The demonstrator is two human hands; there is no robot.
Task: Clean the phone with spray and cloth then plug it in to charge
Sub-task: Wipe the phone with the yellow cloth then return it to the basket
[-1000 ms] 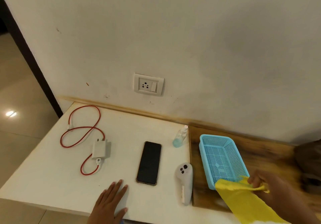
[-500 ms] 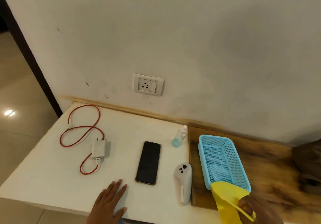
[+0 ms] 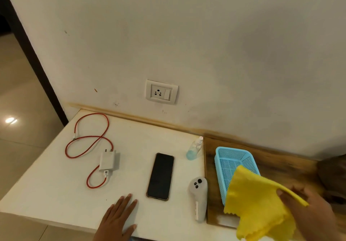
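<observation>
Pinching the bright yellow scallop-edged cloth [image 3: 258, 201] at its top edge, the right hand [image 3: 309, 209] holds it over the blue mesh plastic basket [image 3: 224, 158]. The left hand [image 3: 119, 216] rests flat and spread on the white surface [image 3: 46, 188] beside the black slab phone [image 3: 160, 176]. The dangling cloth could snag the basket rim or topple the small clear spray bottle [image 3: 194, 149] nearby.

One phone [image 3: 160, 176], one spray bottle [image 3: 194, 148], one yellow cloth [image 3: 256, 205], one blue basket [image 3: 233, 163]. One charger [image 3: 108, 161] with one red cable [image 3: 88, 139]. One wall socket [image 3: 162, 92], one white controller [image 3: 199, 197], two hands.
</observation>
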